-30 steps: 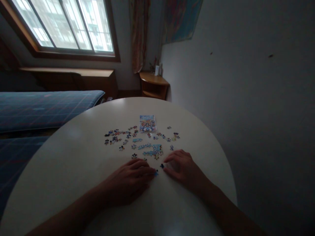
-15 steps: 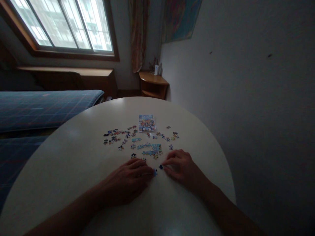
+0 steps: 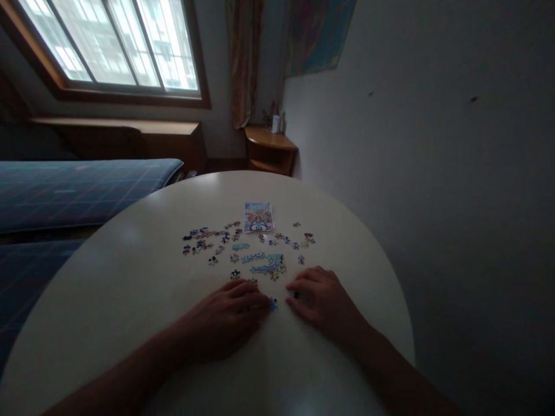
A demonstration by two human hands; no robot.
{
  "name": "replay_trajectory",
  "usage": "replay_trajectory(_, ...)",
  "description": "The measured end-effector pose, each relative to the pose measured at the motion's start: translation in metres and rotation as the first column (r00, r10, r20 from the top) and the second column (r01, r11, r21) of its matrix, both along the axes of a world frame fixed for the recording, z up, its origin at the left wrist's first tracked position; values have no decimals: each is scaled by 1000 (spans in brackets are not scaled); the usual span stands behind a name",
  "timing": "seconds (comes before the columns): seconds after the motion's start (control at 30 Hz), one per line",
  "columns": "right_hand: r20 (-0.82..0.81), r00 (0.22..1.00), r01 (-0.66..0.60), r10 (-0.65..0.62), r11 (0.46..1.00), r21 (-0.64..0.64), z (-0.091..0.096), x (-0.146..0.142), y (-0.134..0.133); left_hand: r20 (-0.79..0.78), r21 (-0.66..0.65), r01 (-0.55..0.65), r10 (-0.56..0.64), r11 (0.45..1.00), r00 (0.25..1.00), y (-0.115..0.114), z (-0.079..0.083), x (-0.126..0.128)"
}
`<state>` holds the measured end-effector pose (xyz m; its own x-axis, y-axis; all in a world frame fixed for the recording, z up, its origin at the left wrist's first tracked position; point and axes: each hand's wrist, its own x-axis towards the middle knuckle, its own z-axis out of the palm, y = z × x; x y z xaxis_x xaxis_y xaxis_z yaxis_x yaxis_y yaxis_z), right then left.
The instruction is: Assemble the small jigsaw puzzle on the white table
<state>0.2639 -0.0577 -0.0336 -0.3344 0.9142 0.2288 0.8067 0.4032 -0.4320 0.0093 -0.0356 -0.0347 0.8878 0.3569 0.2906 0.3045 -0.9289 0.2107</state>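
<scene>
My left hand (image 3: 236, 312) rests on the near part of the round table, fingers closed together, with a blue puzzle piece (image 3: 273, 304) at its fingertips. To the right of it lies my right hand (image 3: 318, 297), its thumb and fingers apart. A dark puzzle piece (image 3: 296, 294) shows in the gap between them, apparently on the tabletop. Just beyond the hands is a partly joined light-blue puzzle section (image 3: 274, 262). A dark-and-yellow piece (image 3: 235, 274) sits beyond my left hand, and a single piece (image 3: 301, 259) is above my right fingers.
Loose puzzle pieces (image 3: 202, 245) spread over the table's left middle, and more pieces (image 3: 295, 245) lie right of centre. A printed picture sheet (image 3: 259, 217) lies behind them. The white table (image 3: 347, 231) has a blue plaid bed (image 3: 87, 188) at its left and a wall (image 3: 433, 173) at its right.
My right thumb and fingers have parted around the dark piece, which now sits farther right, inside the hand. My left hand and the blue piece stay nearly still.
</scene>
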Motion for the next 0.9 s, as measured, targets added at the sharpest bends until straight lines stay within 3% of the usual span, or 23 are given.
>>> replay_trajectory(0.17, -114, 973, -204, 199, 978, -34, -1, 3, 0, -12, 23, 10, -10, 1000, 1000, 0, -2, 0)
replay_trajectory(0.33, -200, 973, -133, 115, 988, -80, -3, 2, 3, -13, 34, 6, -5, 999, 1000, 0, 0, 1)
replay_trajectory(0.63, -249, 964, -119, 88, 986, -113, -9, -8, 2, -25, 41, 14, -13, 999, 1000, 0, 0, 2)
replay_trajectory(0.9, -184, 980, -91, 73, 992, -87, -5, -5, 2, -29, 17, 18, -17, 1000, 999, 0, -1, 1)
